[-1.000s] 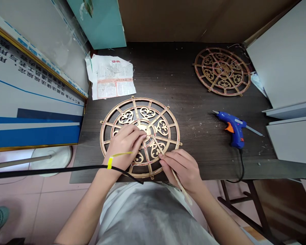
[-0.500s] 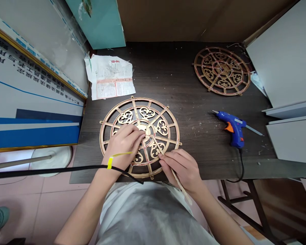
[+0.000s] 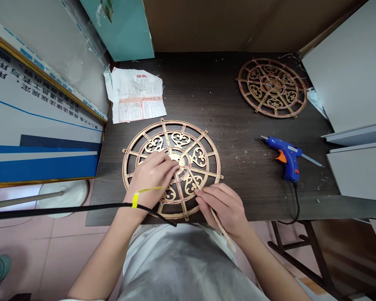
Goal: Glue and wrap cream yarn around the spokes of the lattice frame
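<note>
A round gold-coloured openwork wheel (image 3: 188, 138) lies flat near the front edge of a dark wooden table (image 3: 225, 108). My left hand (image 3: 152, 177) rests on its lower left part, fingers bent and pressing near the hub. My right hand (image 3: 225, 207) is closed on a thin wooden stick (image 3: 221, 228), gripped like a pen; its tip reaches a spoke near the hub. A yellow band is on my left wrist.
A second openwork wheel (image 3: 272, 87) lies at the back right. A blue hot-glue gun (image 3: 285, 156) lies right of centre, its black cord hanging over the front edge. Crumpled printed paper (image 3: 138, 98) sits at the back left. White panels (image 3: 354, 83) stand right, a framed sign (image 3: 34, 125) left.
</note>
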Demonstrator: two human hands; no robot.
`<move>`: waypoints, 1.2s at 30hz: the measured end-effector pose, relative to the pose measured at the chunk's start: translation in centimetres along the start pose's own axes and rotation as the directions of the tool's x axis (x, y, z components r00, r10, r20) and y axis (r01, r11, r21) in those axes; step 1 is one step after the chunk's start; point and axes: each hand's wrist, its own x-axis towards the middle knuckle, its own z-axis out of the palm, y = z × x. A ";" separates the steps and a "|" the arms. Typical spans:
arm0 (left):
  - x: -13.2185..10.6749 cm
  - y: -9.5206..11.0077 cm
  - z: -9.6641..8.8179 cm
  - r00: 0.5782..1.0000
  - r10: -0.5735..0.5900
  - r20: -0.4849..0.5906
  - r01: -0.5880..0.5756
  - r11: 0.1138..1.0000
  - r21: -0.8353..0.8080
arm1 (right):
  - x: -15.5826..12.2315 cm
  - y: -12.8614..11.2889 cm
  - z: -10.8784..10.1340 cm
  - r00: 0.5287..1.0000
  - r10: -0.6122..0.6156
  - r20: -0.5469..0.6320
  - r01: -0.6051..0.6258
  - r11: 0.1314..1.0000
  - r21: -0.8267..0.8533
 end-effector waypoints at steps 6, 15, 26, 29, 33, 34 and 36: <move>-0.2 -0.3 -0.1 0.999 0.007 0.036 -0.007 1.000 0.002 | 0.1 0.1 0.0 1.000 -0.007 -0.010 0.007 1.000 -0.002; 0.0 0.7 -1.1 0.995 -0.063 0.075 0.071 0.991 -0.113 | 0.1 0.0 0.0 1.000 -0.008 -0.008 0.008 1.000 0.002; 0.4 0.8 -0.8 0.913 -0.371 0.169 0.386 0.651 -0.654 | 0.1 0.0 0.0 1.000 -0.004 -0.009 0.004 1.000 -0.004; 0.3 0.5 -0.4 0.933 -0.356 0.049 0.327 0.785 -0.526 | 0.1 0.0 0.0 1.000 0.003 -0.002 -0.003 1.000 -0.002; 0.0 0.1 -0.3 0.982 -0.178 -0.065 0.172 0.981 -0.088 | 0.1 0.1 0.0 1.000 0.005 0.003 -0.005 1.000 -0.016; 0.0 0.0 -0.5 0.991 -0.120 -0.064 0.124 0.990 0.071 | 0.0 0.1 0.0 1.000 0.003 0.000 -0.003 1.000 -0.018; 0.1 -0.2 -1.0 1.000 -0.016 -0.010 0.019 0.942 0.335 | 0.0 0.1 0.0 1.000 0.001 -0.001 -0.001 1.000 -0.016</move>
